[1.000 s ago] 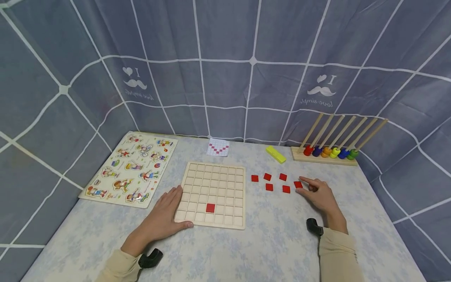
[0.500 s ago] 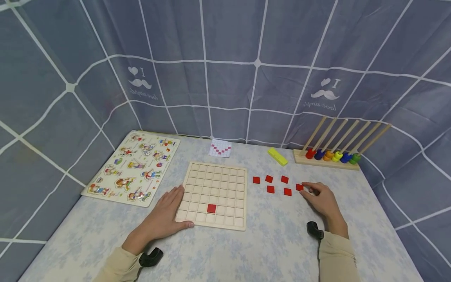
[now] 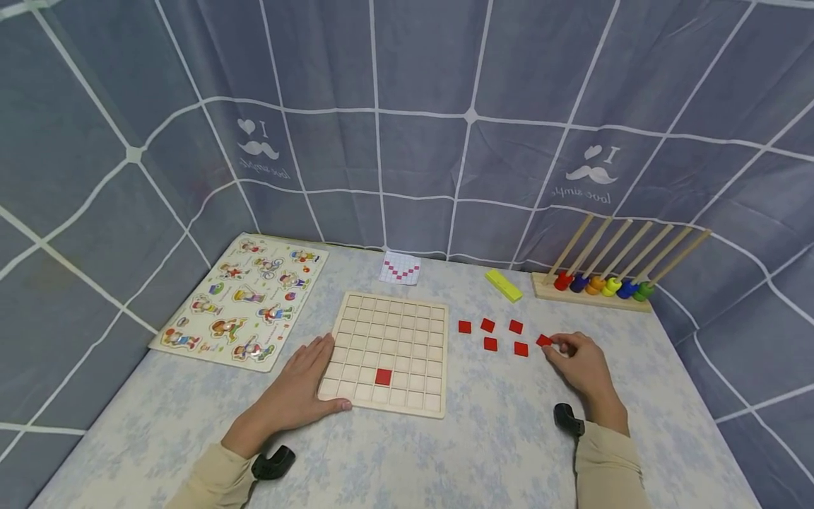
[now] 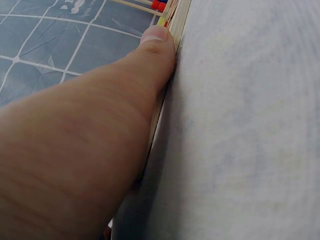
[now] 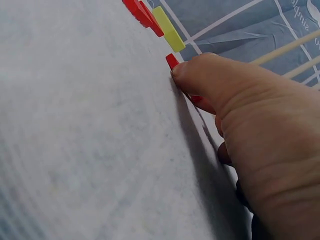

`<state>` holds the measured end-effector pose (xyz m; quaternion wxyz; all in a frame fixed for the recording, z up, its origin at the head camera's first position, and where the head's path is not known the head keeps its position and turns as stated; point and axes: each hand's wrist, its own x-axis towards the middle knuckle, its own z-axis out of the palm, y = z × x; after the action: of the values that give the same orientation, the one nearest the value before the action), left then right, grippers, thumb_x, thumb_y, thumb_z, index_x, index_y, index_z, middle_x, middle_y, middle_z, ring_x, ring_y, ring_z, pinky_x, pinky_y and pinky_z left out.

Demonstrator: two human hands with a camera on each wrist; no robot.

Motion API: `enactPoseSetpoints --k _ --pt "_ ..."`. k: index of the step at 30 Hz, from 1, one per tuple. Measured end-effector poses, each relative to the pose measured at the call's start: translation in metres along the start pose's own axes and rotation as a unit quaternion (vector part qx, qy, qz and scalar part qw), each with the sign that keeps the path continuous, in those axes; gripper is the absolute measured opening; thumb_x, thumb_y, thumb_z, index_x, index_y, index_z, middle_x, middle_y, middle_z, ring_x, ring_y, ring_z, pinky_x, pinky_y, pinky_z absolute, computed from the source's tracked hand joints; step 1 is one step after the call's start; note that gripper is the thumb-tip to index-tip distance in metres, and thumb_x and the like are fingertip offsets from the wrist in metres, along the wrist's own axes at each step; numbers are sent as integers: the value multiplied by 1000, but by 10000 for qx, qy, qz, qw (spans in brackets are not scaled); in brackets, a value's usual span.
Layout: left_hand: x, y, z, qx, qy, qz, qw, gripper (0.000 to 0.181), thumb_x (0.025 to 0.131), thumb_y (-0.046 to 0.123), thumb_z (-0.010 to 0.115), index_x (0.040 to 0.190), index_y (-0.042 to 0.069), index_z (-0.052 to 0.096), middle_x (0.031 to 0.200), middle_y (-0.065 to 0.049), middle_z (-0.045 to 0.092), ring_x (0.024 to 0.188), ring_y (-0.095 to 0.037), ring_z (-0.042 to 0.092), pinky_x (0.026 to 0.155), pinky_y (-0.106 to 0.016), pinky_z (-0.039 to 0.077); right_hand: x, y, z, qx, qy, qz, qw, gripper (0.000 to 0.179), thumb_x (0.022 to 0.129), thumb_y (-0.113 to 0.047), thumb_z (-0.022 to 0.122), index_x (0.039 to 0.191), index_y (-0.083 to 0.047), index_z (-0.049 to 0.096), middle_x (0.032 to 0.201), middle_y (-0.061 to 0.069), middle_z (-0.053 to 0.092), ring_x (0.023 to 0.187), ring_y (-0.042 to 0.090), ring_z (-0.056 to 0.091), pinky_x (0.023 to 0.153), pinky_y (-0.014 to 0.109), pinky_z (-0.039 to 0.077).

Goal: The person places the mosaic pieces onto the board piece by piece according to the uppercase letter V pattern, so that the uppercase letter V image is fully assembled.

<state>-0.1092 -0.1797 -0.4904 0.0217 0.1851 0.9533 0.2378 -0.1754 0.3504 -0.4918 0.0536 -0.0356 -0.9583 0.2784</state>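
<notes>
My left hand [image 3: 294,392] rests at the near left corner of a wooden grid board [image 3: 399,332], fingers straight along its left side and thumb at the front edge. One red square tile [image 3: 383,377] sits in a cell of the board's second row from the front. To the right, my right hand [image 3: 586,371] pinches another red tile [image 3: 543,340] between thumb and fingers. In the right wrist view that tile [image 5: 172,61] is tipped up, close over the table. Several more red tiles [image 3: 490,344] lie loose between the board and my right hand.
A picture puzzle board [image 3: 244,304] lies at the left. Behind the grid board is a small paper with a V pattern of squares [image 3: 400,268]. A yellow block [image 3: 504,285] and a bead rack with upright rods [image 3: 594,302] stand at the back right, before a curtain [image 3: 420,155].
My right hand has drawn the rightmost red tile slightly right and towards me, and its fingers have closed on it. The head view has shifted a little; my left hand stays at the board.
</notes>
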Motion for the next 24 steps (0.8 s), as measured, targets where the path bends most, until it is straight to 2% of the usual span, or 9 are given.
enactPoseSetpoints --k 6,14,18,24 --pt "2 0 0 -6 36 36 10000 123 80 69 73 161 -4 17 168 -22 22 156 -42 23 125 -61 20 1 3 3 105 274 83 9995 33 94 -31 73 110 -2 72 87 6 54 81 20 46 68 29 36" --pt "0 0 2 -14 8 18 10000 123 80 69 73 161 -5 18 168 -23 23 155 -43 24 124 -61 21 -2 -10 1 360 307 440 9979 36 94 -33 71 116 -4 72 94 8 54 87 20 47 71 27 38" --pt "-2 1 1 -55 -30 -8 10000 123 80 69 73 161 -5 18 168 -23 22 155 -43 23 124 -62 20 -3 -20 0 472 535 327 9969 34 94 -33 73 113 -5 73 94 8 55 89 19 46 72 24 37" --pt "0 1 0 0 19 -1 10000 122 80 68 74 161 -4 18 168 -22 22 156 -41 23 125 -60 20 0 -41 3 597 726 -180 9954 29 92 -29 75 110 -5 75 91 7 56 87 17 45 69 23 37"
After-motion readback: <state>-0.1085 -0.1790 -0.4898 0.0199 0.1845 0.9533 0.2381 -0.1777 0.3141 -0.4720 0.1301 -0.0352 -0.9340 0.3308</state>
